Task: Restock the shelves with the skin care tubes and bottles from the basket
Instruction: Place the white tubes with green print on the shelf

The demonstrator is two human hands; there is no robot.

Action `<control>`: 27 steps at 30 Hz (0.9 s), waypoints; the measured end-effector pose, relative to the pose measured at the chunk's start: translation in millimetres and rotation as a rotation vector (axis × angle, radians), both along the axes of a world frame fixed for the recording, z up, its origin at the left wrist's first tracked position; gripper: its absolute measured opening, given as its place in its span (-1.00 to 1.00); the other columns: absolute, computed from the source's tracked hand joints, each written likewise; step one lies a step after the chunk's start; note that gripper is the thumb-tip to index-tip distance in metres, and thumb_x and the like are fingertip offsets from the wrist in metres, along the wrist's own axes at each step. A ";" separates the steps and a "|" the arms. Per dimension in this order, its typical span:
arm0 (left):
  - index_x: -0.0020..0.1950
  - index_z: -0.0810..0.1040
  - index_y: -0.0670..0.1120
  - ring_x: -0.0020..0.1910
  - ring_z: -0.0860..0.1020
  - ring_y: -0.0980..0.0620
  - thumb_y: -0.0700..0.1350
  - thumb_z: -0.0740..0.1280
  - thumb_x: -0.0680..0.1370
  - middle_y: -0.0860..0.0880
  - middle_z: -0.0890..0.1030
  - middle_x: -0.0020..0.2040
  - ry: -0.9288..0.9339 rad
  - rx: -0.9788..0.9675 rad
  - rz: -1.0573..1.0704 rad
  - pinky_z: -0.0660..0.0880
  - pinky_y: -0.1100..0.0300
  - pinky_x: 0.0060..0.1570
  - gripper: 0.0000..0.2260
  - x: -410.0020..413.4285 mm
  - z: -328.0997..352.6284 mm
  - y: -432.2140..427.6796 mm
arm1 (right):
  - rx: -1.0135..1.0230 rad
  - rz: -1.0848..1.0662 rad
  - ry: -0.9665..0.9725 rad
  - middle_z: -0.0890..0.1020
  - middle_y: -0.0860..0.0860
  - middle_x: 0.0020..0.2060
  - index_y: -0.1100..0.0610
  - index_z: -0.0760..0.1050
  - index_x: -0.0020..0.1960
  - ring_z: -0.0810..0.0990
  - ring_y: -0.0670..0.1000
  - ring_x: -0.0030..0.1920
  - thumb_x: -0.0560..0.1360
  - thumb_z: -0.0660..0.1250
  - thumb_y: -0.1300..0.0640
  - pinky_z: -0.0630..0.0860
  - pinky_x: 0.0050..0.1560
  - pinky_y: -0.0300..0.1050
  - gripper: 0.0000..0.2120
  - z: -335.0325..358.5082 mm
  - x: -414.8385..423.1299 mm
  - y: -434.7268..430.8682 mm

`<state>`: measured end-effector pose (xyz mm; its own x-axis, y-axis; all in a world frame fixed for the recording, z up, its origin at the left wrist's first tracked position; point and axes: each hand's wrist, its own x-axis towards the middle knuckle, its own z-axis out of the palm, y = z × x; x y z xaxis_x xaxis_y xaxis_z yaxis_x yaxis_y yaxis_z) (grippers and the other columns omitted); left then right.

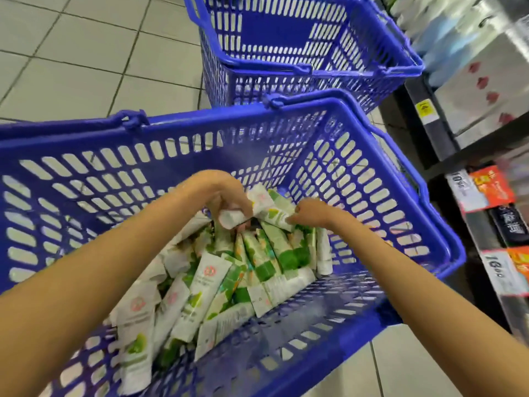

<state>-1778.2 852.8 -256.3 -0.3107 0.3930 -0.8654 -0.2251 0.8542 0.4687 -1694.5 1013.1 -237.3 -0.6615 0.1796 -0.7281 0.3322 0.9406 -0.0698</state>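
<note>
Tubes lie heaped in the basket under my fingers. Left hand clenches a bunch, I judge to gather a shelf-load; right hand pinches another tube beside it. Fingertips are buried, so the bunch's count is unclear; shelves right of my fingers blur.

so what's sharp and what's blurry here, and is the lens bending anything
Head view: the tubes in the near basket read fairly sharp; the left hand and right hand are slightly soft; the shelves at right are smeared and glary; the wide lens bows the basket rim and floor tiles.
</note>
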 end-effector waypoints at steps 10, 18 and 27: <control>0.10 0.33 -0.22 -0.13 0.46 -0.06 -0.23 0.19 0.59 -0.14 0.46 -0.14 -0.083 0.152 0.319 0.38 0.03 0.05 -0.88 5.5 -0.9 -19.1 | 0.287 0.059 0.019 0.43 0.18 0.30 0.26 0.33 0.34 0.44 0.19 0.28 0.56 0.20 0.08 0.41 0.22 0.03 -0.59 -56.4 -18.2 -17.2; 0.23 0.35 -0.12 -0.22 0.45 0.00 -0.24 0.15 0.61 -0.10 0.49 -0.12 0.036 0.262 0.297 0.40 0.14 -0.23 -0.80 23.7 22.8 -2.1 | -0.152 -0.139 -0.094 0.32 -0.03 -0.72 0.14 0.24 -0.37 0.27 -0.06 -0.70 0.54 0.21 0.10 0.22 -0.58 -0.36 -0.66 -2.6 -5.9 -28.6; 0.19 0.41 -0.13 -0.29 0.54 0.14 -0.24 0.11 0.61 -0.09 0.54 -0.06 0.075 0.863 0.347 0.48 0.27 -0.31 -0.81 114.0 106.6 105.1 | -0.631 -0.831 0.576 0.60 0.09 -0.30 0.20 0.50 -0.22 0.55 -0.01 -0.37 0.50 0.24 0.24 0.54 -0.28 -0.20 -0.86 128.2 150.2 68.9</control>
<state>-1664.2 957.9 -149.6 -0.5741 0.7656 -0.2901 -0.3460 0.0943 0.9335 -1544.3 1082.0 -109.1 -0.7702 0.4246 -0.4760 0.5920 0.1982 -0.7812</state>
